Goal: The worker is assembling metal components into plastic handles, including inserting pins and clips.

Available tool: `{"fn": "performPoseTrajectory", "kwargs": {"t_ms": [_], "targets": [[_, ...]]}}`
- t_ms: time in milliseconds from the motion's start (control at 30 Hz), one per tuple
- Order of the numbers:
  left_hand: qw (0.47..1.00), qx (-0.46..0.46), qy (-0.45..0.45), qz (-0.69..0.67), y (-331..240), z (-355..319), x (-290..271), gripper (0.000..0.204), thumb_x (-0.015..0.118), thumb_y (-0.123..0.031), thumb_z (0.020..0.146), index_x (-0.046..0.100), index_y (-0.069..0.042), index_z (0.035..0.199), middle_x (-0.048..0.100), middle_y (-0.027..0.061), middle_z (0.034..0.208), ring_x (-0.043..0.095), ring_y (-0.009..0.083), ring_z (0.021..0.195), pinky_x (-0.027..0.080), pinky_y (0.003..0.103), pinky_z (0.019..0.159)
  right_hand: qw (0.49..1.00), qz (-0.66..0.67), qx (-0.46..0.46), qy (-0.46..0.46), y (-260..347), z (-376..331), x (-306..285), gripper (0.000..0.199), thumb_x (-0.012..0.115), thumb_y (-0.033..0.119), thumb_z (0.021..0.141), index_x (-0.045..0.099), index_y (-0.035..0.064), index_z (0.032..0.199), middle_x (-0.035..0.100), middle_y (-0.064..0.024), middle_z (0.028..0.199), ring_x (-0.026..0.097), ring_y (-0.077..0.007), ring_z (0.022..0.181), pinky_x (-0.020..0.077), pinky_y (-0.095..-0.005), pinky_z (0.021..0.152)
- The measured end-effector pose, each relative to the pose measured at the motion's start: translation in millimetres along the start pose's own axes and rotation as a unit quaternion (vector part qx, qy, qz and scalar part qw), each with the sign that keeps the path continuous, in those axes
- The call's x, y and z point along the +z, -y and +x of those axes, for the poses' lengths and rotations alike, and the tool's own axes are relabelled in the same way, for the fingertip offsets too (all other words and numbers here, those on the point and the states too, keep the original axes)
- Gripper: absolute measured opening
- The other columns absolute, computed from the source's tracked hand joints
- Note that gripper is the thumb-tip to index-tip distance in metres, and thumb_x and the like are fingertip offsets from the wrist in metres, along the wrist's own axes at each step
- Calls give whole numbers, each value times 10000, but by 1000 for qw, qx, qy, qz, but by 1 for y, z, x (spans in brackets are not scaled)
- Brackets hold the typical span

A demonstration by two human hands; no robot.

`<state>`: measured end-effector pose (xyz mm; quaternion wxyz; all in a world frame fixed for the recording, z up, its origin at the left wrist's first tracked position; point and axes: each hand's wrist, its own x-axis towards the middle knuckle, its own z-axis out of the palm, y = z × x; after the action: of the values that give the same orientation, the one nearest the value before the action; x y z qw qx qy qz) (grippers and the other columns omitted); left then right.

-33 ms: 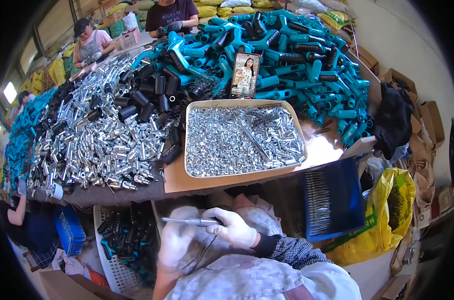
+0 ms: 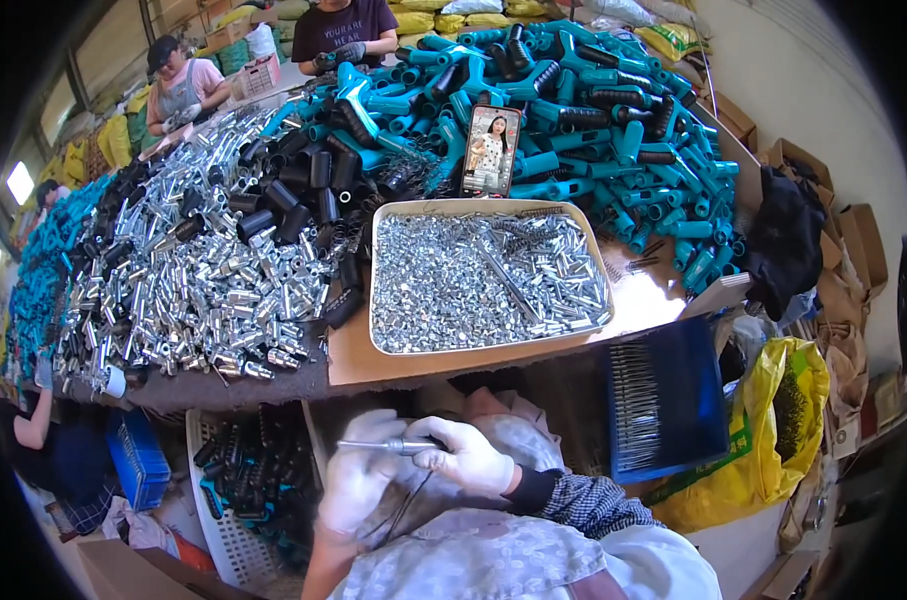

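My right hand (image 2: 464, 458), in a white glove, is closed around the right end of a slim silver metal rod with a thicker sleeve (image 2: 386, 445). The rod lies about level above my lap and points left. At its free end is my left hand (image 2: 356, 485), also gloved in white; its fingers are smeared by motion, so I cannot tell whether they grip the rod. A thin dark cord (image 2: 406, 508) hangs below the hands. Just ahead, on the table, stands a cream tray (image 2: 376, 300) of small metal nuts, pins and springs.
Left of the tray lie heaped silver metal fittings (image 2: 224, 290) and black sleeves (image 2: 284, 195). Behind it are a phone (image 2: 491, 150) and piled teal handles (image 2: 614, 150). Below the table are a white basket (image 2: 239, 560), a blue bin (image 2: 689, 400) and a yellow sack (image 2: 774, 440). Other people work at far left.
My left hand has shifted slightly right along the rod, and the rod's left tip sits a little further right and lower. My right hand has stayed in place.
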<state>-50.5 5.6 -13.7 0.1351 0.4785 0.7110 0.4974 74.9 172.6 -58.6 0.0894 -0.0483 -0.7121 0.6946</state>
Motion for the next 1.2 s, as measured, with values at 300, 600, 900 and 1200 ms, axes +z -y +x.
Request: {"fn": "performPoseTrajectory", "kwargs": {"t_ms": [300,600,900,1200], "targets": [[990,-17,31,-138,-20,1,4,676,724,-583,838,691,19,1146,637,179,1165,631,302,1077,505,381,909,965,172,108,167,28,-4,-17,390,584,312,1032,611,12,1280,636,8,1018,585,-91,880,505,-285,753],[976,-90,-117,-163,-24,-19,-11,663,727,-596,837,626,9,1088,665,85,1009,662,176,907,519,301,801,772,-574,-154,-227,105,118,-83,281,730,336,853,732,60,904,635,-162,932,625,-350,926,508,-477,813],[961,-93,-221,-137,-17,-31,-3,551,701,-469,940,591,29,1149,646,84,981,598,143,812,488,284,735,775,-501,-229,-309,97,110,-104,286,769,225,815,684,55,1029,648,-156,957,641,-351,923,522,-449,807],[891,-91,-358,-264,-8,-16,0,510,515,-270,1065,434,56,1448,627,117,1082,594,132,731,485,261,614,978,-174,30,-112,62,-17,-48,325,718,123,869,683,11,1172,725,-158,1051,706,-259,964,545,-343,866]]}}
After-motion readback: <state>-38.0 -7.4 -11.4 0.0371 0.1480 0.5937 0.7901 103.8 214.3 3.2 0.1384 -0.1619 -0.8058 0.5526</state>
